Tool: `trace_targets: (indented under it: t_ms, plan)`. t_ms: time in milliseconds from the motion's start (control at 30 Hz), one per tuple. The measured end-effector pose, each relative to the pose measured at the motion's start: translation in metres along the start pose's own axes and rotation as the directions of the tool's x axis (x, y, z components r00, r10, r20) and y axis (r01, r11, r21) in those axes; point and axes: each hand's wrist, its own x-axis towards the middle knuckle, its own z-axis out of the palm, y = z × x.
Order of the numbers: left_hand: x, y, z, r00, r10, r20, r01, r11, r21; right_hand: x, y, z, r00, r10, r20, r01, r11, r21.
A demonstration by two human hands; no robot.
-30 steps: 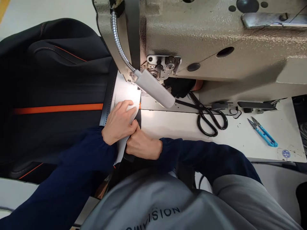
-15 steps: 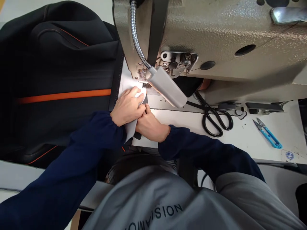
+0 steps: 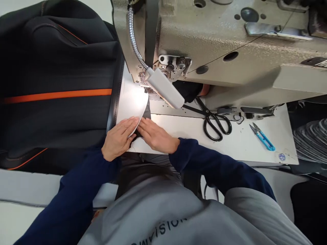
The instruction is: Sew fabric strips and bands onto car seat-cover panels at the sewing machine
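A white panel lies under the sewing machine's needle area, its curved right edge over a dark strip. My left hand is closed on the panel's near edge, fingers on top and thumb by the edge. Against the dark strip, my right hand lies flat with its fingers stretched out; the tips meet the panel's edge and the thumb is hidden. Left of the panel spreads a black cover with an orange stripe. The presser foot stands at the panel's far end.
A grey lamp on a bendy metal neck shines down beside the sewing machine. Black-handled scissors and blue thread snips lie on the white table to the right. Grey layered material is at far right.
Both hands have come back from the needle area towards me. My left hand now grips the panel's near edge, and my right hand's fingers have straightened. The view has shifted right.
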Motion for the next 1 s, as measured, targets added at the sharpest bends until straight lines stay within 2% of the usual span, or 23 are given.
trace_targets:
  t_ms: [100,233,333,467,567,667,733,800,1000]
  plan:
    - [0.003,-0.014,0.000,0.999,0.030,0.039,-0.033,0.997,0.067,-0.007,-0.014,0.002,0.999,-0.032,-0.009,0.031,0.993,-0.116]
    - [0.012,-0.020,-0.008,0.995,0.049,0.091,-0.058,0.993,0.100,0.007,-0.018,0.003,0.998,-0.054,-0.015,0.048,0.968,-0.247]
    - [0.014,-0.008,-0.011,0.995,0.019,0.094,-0.026,0.997,0.071,0.012,-0.021,0.003,0.998,-0.046,-0.035,0.034,0.956,-0.291]
    - [0.007,0.013,-0.007,0.998,-0.049,-0.033,0.049,0.999,-0.004,0.000,-0.038,0.009,0.993,-0.044,-0.111,0.006,0.945,-0.326]
    - [0.001,0.014,0.003,0.992,0.072,-0.104,-0.066,0.996,0.067,-0.009,-0.051,0.012,0.990,-0.015,-0.143,-0.029,0.953,-0.301]
    - [0.001,0.003,0.010,0.963,0.228,-0.143,-0.209,0.969,0.135,-0.009,-0.054,0.011,0.995,0.006,-0.099,-0.031,0.966,-0.258]
    - [0.006,-0.003,0.011,0.939,0.288,-0.186,-0.263,0.953,0.151,-0.005,-0.052,0.010,0.998,0.019,-0.054,-0.031,0.971,-0.236]
    - [0.012,-0.008,0.010,0.925,0.320,-0.206,-0.289,0.943,0.166,0.000,-0.049,0.010,0.999,0.043,-0.026,-0.048,0.974,-0.222]
    - [0.029,-0.022,0.005,0.929,0.332,-0.166,-0.303,0.936,0.181,0.016,-0.038,0.014,0.996,0.091,0.006,-0.088,0.974,-0.208]
